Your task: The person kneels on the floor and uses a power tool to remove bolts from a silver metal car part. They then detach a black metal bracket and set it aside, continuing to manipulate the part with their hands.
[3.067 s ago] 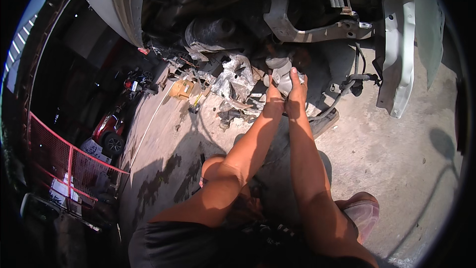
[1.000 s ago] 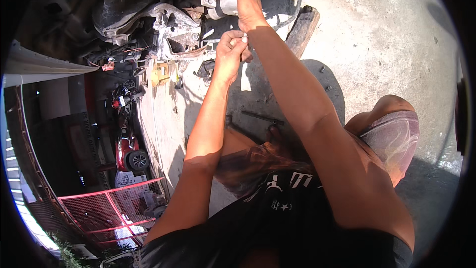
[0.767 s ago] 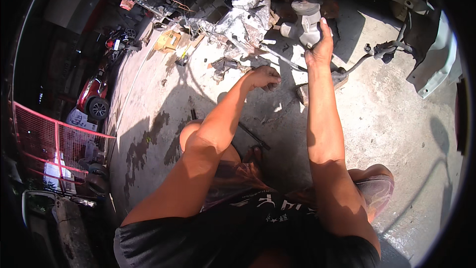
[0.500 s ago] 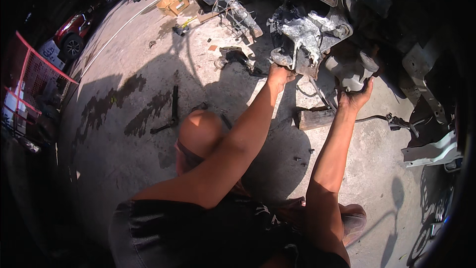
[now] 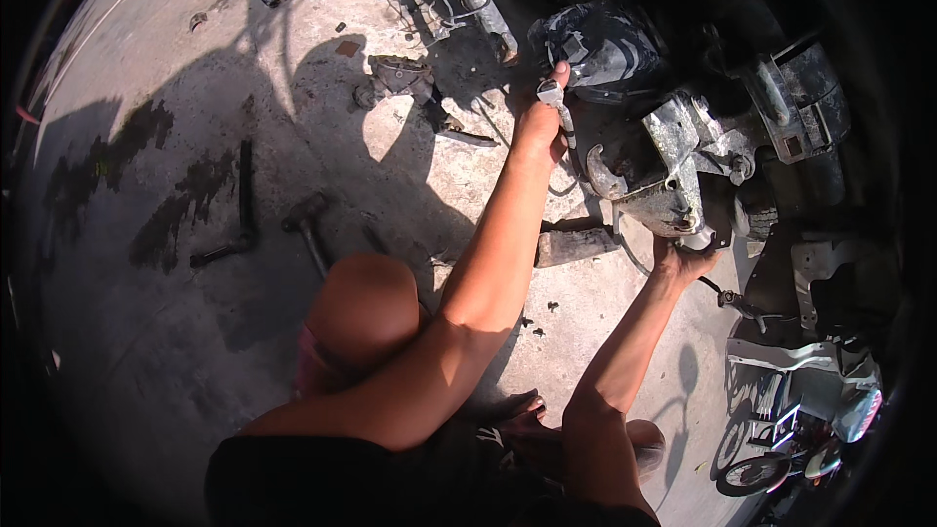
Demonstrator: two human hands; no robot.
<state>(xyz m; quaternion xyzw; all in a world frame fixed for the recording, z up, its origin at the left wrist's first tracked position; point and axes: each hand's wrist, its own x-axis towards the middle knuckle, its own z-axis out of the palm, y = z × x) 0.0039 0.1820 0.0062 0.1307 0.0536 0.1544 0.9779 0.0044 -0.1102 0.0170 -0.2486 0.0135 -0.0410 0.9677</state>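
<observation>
My left hand is closed around a dark hose-like piece with a pale metal end beside my raised thumb. That piece curves down toward a worn grey metal casting with a hook-shaped arm. Under the casting's lower end, my right hand has its fingers wrapped around a silvery rounded part; the far side of this grip is hidden. Above and beyond my left hand lies a dark, scuffed rounded part.
A wooden block lies between my forearms, with several small bolts nearer me. A hammer and a dark L-shaped bar lie left. Metal brackets and a bicycle stand right; a wired metal tube lies far.
The view has swung right. My left hand has left the casting's underside and now holds the hose-like piece. My right hand has shifted to beneath the casting's lower end.
</observation>
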